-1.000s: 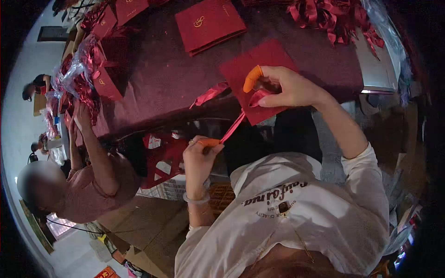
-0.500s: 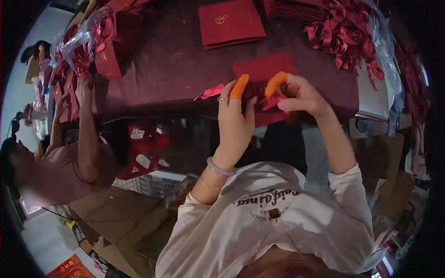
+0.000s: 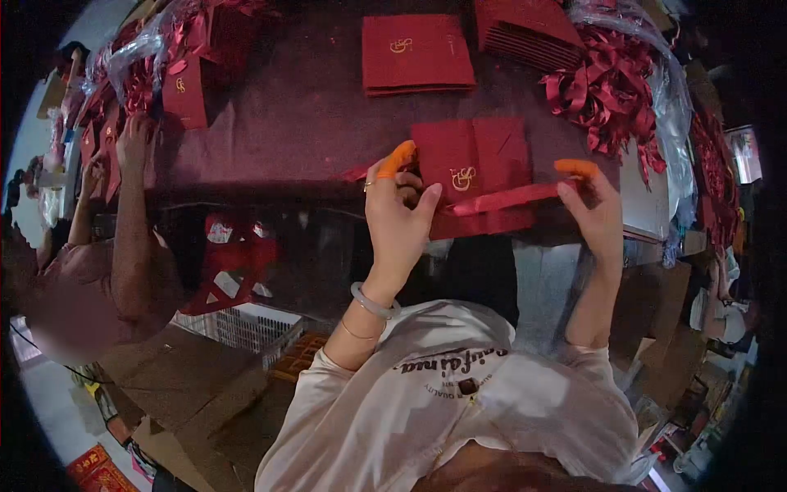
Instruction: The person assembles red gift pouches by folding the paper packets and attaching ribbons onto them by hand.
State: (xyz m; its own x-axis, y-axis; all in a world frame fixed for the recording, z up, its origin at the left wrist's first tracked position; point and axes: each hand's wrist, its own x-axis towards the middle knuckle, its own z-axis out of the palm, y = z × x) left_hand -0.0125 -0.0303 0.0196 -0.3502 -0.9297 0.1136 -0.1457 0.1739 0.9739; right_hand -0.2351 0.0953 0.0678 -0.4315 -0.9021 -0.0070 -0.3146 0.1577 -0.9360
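Note:
A flat red card folder [image 3: 449, 151] with a gold emblem lies at the near edge of the table in front of me. My left hand [image 3: 399, 205] is closed at its left edge, thumb against the front; an orange finger cot covers one finger. A red satin ribbon [image 3: 512, 198] runs across the folder's lower part. Its right end is pinched between thumb and finger of my right hand [image 3: 593, 203], which also wears an orange cot. Another ribbon tail sticks out left of my left hand. Where the ribbon passes behind my left fingers is hidden.
Beyond the folder lies a small stack of red folders [image 3: 418, 53], with a taller stack [image 3: 529, 33] to its right. Loose red ribbons [image 3: 602, 90] heap beside clear plastic [image 3: 668, 107]. At left, a co-worker's arms [image 3: 141, 213] reach onto the table [image 3: 279, 123]. Below stands a white crate [image 3: 246, 328].
My hands have moved apart, the right one outward to the right, drawing the ribbon out straight. The folder's emblem now shows between them. My left hand has shifted slightly left and down.

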